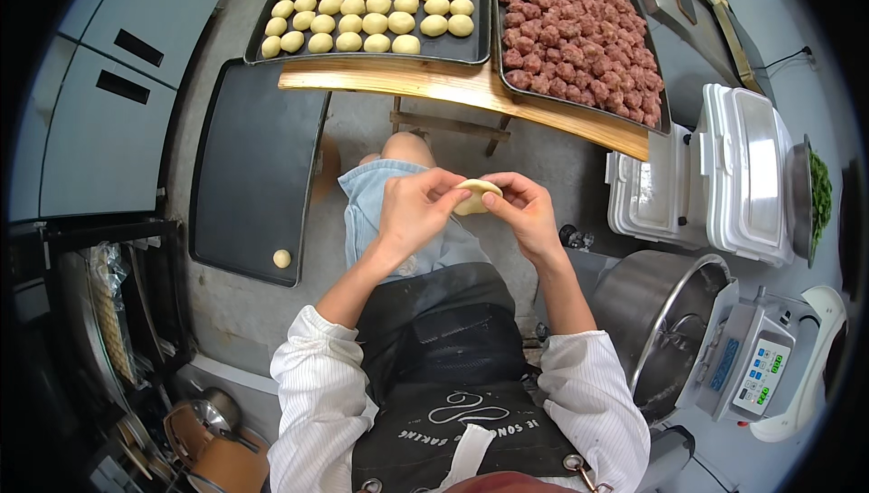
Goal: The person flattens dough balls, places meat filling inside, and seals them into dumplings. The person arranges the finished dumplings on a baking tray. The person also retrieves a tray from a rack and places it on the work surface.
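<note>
Both my hands hold one flattened disc of pale dough above my lap. My left hand pinches its left edge between thumb and fingers, and my right hand grips the right edge, the thumb on top. Beyond them, a dark tray of dough balls in rows lies partly under clear plastic film. Beside it stands a tray heaped with raw meat balls. At my left, a large dark tray carries a single dough ball near its lower right corner.
A wooden table edge supports the two far trays. White lidded bins, a metal bowl of chopped greens and a steel mixer bowl stand to the right. A black rack and grey cabinet are at left.
</note>
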Available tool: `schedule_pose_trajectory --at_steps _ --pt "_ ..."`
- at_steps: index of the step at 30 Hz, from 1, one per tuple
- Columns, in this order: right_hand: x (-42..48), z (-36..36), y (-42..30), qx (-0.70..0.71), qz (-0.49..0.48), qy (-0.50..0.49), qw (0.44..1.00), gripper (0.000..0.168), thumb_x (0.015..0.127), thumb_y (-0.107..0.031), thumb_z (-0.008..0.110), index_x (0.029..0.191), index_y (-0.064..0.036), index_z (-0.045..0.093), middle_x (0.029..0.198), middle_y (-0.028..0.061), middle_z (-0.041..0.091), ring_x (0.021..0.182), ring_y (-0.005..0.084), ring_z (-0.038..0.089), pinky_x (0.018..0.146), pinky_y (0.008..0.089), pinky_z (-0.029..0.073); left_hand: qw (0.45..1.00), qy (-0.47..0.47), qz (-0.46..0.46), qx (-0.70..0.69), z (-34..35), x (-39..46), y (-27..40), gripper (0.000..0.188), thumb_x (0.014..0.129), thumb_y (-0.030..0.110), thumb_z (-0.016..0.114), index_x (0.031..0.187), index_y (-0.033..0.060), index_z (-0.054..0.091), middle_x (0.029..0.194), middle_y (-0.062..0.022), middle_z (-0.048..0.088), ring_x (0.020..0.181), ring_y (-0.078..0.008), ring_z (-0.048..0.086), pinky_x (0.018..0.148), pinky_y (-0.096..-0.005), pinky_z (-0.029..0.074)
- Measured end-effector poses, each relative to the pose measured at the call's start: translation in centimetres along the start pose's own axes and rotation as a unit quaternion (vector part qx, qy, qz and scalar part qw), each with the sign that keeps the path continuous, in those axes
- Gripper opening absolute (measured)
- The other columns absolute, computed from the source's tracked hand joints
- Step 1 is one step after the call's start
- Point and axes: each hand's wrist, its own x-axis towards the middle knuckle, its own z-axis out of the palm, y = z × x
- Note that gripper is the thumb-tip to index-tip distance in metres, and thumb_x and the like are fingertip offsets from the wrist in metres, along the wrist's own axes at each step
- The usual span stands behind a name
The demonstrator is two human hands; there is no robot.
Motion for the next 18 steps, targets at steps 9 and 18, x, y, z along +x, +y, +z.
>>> schedule_pose_trajectory --at_steps 9,18 --pt "0.2 2.3 -2.5 -0.037 -0.033 -0.099 0.994 0.026 0.089 -0.008 0.075 0.113 -0.001 0.065 0.110 0.0064 0.067 0.098 0.0109 0.065 0.082 0.0264 0.057 0.724 -0.105 -0.206 -0.650 1.2 -1.2 -2.5 0.062 0.107 0.043 0.037 0.147 -0.0039 0.039 0.148 -0.0204 0.048 0.134 -0.0303 0.051 0.114 -0.0421 0.040" --pt "7.4 -3.3 -8.5 -0.562 -0.381 0.035 0.733 0.026 0.080 -0.002 0.073 0.105 -0.006 0.071 0.105 0.0123 0.071 0.101 0.0321 0.066 0.090 0.0409 0.053 0.558 -0.100 -0.143 -0.812 4.3 -1.3 -5.2 0.057 0.108 0.039 0.033 0.145 -0.0032 0.042 0.156 -0.0196 0.038 0.144 -0.0329 0.037 0.118 -0.0453 0.034"
